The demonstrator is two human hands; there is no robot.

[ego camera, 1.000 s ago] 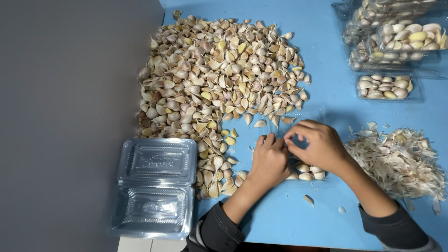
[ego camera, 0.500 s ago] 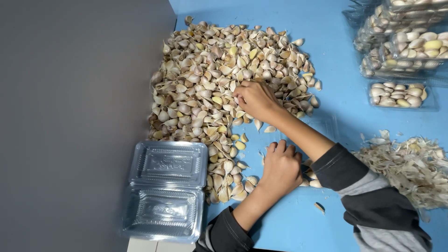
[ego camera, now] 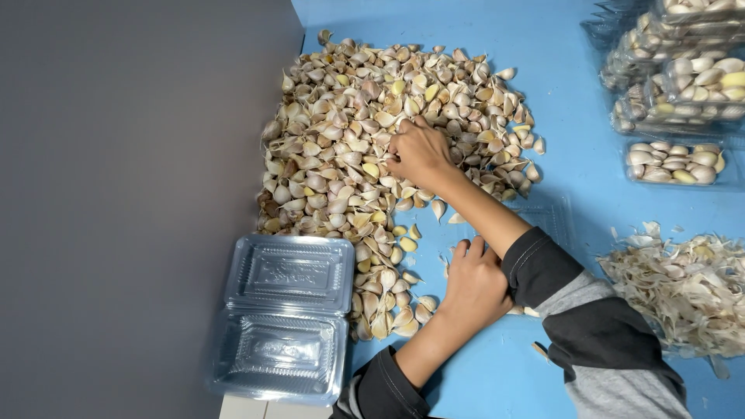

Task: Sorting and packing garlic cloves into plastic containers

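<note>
A big heap of unpeeled garlic cloves lies on the blue table. My right hand reaches across into the middle of the heap, palm down, its fingertips curled around cloves at its left side. My left hand rests palm down on the table just right of the heap's lower tail, under my right forearm. Its fingers are loosely bent, and what is beneath it is hidden. A few pale cloves peek out beside it.
An open, empty clear plastic clamshell box sits at the heap's lower left, on the edge of a grey surface. A mound of garlic skins lies at right. Filled clear boxes of peeled cloves stack at the upper right.
My right hand left the spot beside my left hand and reached up into the heap, where it has pushed further left. My left hand stayed low on the table.
</note>
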